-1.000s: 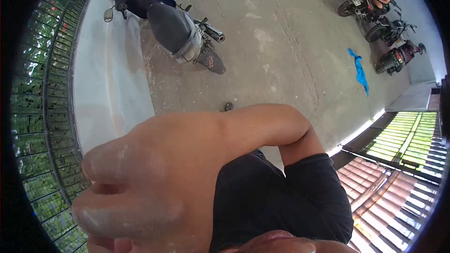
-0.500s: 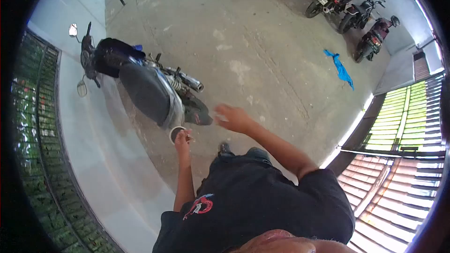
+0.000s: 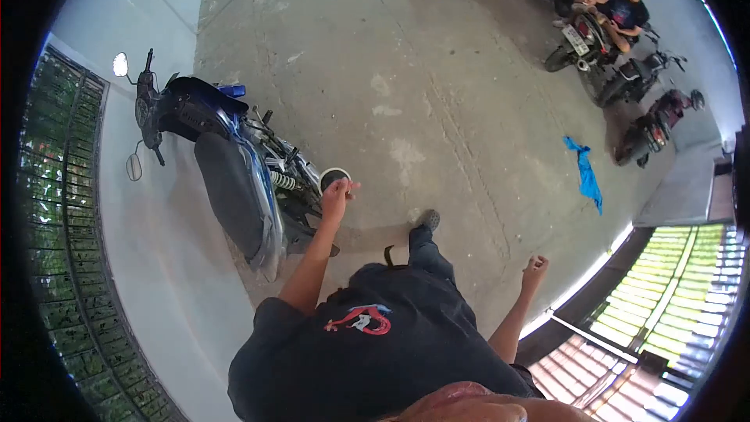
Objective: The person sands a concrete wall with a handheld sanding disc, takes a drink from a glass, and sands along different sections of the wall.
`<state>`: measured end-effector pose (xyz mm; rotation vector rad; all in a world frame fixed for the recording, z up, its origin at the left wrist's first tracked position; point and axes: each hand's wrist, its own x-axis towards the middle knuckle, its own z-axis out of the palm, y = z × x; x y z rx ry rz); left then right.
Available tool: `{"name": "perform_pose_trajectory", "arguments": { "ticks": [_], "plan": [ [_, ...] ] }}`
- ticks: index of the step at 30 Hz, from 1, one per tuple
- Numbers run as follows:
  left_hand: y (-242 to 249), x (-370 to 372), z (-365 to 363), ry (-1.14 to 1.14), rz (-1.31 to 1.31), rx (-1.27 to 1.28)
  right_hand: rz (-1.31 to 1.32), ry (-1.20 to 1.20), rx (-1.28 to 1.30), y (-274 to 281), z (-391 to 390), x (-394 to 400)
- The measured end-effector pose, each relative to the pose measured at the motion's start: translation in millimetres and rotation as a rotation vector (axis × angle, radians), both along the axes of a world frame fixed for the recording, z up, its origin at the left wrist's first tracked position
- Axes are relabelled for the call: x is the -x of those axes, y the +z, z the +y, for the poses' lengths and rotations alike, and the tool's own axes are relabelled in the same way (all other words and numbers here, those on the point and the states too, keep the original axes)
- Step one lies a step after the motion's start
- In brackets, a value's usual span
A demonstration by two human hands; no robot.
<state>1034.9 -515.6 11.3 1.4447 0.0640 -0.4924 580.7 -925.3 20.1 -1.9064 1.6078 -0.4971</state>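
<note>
My left hand [image 3: 337, 197] grips a round, dark-centred object with a pale rim [image 3: 333, 177], beside the rear of a parked motorbike [image 3: 234, 180]. That object looks like a cup or a roll; which one is hard to tell. Away from everything, my right hand [image 3: 535, 267] hangs out to the right over the floor with its fingers curled in. Whether it holds something small cannot be made out.
A blue cloth [image 3: 586, 176] lies on the concrete floor [image 3: 351, 70]. Several motorbikes stand at the upper right, where a person [image 3: 621, 12] sits on one. A white wall [image 3: 164, 227] runs along the left, and a barred gate [image 3: 664, 289] is at the lower right.
My left hand has moved right and up with the round object. My right hand has swung out to the right, and its fingers have curled. The view has shifted.
</note>
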Motion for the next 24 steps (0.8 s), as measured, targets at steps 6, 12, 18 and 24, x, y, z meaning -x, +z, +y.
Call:
{"name": "perform_pose_trajectory", "arguments": {
  "ticks": [6, 12, 18, 24],
  "plan": [
    [13.4, -70.1, -127.6, 0.045, -0.019, -0.054, -0.098, -0.008, -0.142, 13.5, -207.4, -109.6],
    [41.2, -117.6, -196.2, 0.237, 0.047, -0.075, -0.309, -0.012, -0.082, 9.0, -396.4, -232.9],
    [-1.8, -193.8, -247.1, 0.345, 0.074, -0.219, -0.370, -0.051, 0.022, 7.8, -574.2, -364.7],
    [-71.0, -325.1, -335.3, 0.441, 0.080, -0.195, -0.417, -0.063, 0.091, 57.5, -726.0, -477.1]
  ]
}}
